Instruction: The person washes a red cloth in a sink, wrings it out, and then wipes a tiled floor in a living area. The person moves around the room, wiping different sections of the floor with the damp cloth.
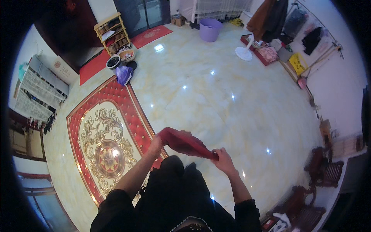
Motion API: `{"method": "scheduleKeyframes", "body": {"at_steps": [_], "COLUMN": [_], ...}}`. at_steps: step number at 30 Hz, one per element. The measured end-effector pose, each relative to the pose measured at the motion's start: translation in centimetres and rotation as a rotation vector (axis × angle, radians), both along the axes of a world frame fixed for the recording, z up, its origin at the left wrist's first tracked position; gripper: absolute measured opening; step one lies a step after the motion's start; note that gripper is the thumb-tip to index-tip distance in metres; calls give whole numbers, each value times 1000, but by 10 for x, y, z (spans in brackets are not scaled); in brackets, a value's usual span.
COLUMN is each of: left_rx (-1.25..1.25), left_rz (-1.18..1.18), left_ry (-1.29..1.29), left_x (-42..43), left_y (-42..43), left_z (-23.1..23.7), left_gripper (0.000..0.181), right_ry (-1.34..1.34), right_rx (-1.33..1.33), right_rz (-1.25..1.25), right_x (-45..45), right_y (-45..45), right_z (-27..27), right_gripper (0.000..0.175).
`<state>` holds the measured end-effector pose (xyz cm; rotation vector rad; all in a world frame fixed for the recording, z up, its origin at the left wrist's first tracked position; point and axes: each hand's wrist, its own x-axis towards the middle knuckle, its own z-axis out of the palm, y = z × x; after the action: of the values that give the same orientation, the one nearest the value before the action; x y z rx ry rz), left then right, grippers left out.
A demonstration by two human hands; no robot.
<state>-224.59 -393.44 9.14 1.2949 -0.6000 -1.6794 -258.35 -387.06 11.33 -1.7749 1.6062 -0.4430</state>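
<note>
A dark red cloth [185, 142] hangs in the air before me, stretched between both hands above the floor. My left hand [156, 145] grips its left end, and part of that grip is hidden by the fabric. At the other end, my right hand [224, 161] pinches a corner between thumb and fingers. The cloth sags and folds in the middle. Below it lie the glossy marbled floor [203, 116] and the edge of an ornate red, cream and gold floor panel [133, 116].
A wooden shoe rack [116, 34], a purple plastic bag [124, 75] and a wicker basket [126, 55] stand ahead to the left. Farther off is a purple tub [210, 30]. Clothes on a rack [268, 17] line the right side, with dark wooden chairs [326, 171] lower right.
</note>
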Motion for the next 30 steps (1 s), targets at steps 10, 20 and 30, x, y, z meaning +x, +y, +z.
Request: {"method": "scheduleKeyframes", "body": {"at_steps": [10,20,30], "left_rx": [-156,112,284], "left_rz": [-269,585,254], "left_ry": [-1112,-40,210], "left_x": [-3,-23,-34], "left_y": [-186,-420,-619], "left_z": [3,-20,-33], "left_gripper": [24,21,29], "right_ry": [-923,-841,-849], "right_rx": [299,813,570], "right_rz": [-302,-22,110], "right_x": [-38,-57,-36], "right_y": [-300,-535,-823], "right_z": [-19,26,7], "right_gripper": [25,35,24]}}
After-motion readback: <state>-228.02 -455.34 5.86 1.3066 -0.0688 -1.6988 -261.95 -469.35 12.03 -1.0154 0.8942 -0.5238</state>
